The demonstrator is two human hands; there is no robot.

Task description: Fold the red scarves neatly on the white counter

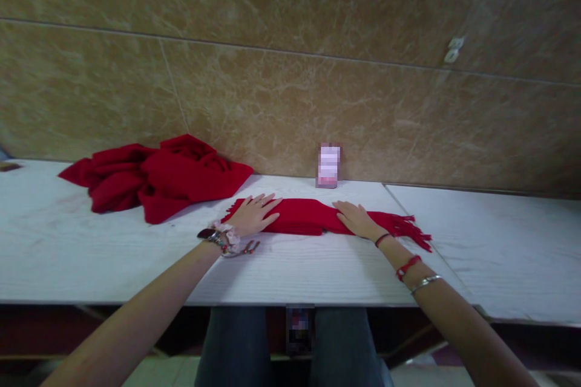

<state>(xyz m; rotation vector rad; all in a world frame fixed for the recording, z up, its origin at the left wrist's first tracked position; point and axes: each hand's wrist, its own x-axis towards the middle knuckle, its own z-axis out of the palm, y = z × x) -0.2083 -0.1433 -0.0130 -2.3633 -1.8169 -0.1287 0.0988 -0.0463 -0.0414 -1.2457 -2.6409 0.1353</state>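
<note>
A red scarf (297,216) lies folded in a long, layered strip on the white tabletop, with loose fringe at its right end and a little fringe at its left. My left hand (254,215) rests flat on the left part of the scarf, fingers spread. On the right part, my right hand (357,219) is laid flat with its fingers stretched out. Neither hand grips the cloth. Behind and to the left sits a crumpled heap of red cloth (158,178), apart from the folded scarf.
The white table (318,272) runs along a brown marbled tile wall (272,97). A blurred upright phone-like item (328,165) leans at the wall. A table seam (411,217) lies to the right. My legs (236,344) are below the front edge.
</note>
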